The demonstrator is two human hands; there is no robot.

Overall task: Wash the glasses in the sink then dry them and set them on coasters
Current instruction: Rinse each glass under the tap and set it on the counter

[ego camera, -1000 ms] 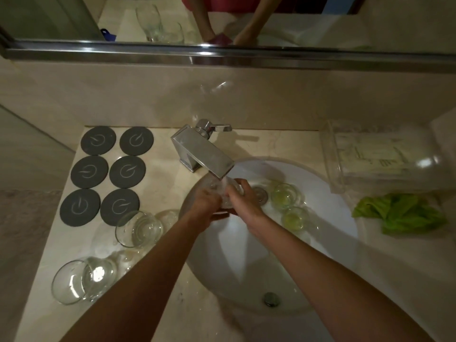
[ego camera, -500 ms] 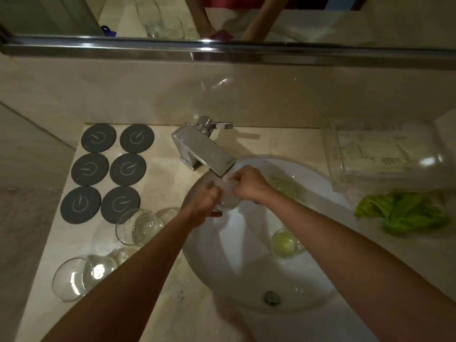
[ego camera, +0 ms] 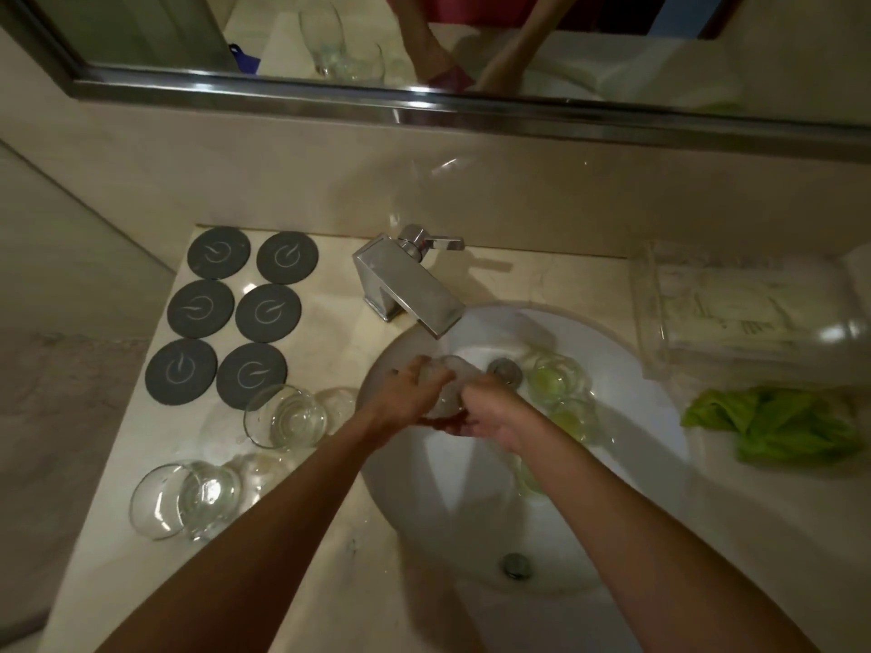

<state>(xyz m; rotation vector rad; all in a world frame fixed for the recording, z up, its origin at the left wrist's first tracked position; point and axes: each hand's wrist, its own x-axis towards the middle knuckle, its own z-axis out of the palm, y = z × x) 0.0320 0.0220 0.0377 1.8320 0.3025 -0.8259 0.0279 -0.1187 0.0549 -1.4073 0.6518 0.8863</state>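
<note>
Over the sink [ego camera: 627, 369], under the faucet [ego camera: 414, 294], left hand [ego camera: 405, 393] and right hand [ego camera: 485, 417] clasp a glass [ego camera: 447, 388]. Two glasses [ego camera: 556, 379] with yellowish liquid lie in the basin's right. Coasters [ego camera: 235, 313] sit far left.

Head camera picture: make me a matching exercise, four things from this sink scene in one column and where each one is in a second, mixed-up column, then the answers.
Things
1. coasters
2. green cloth
3. glass being washed
4. two clear glasses

Places
A. in both hands under the faucet
B. on the counter right of the sink
C. in two rows at the counter's far left
D. on the counter between coasters and sink

Pairs: 1-C, 2-B, 3-A, 4-D
</note>
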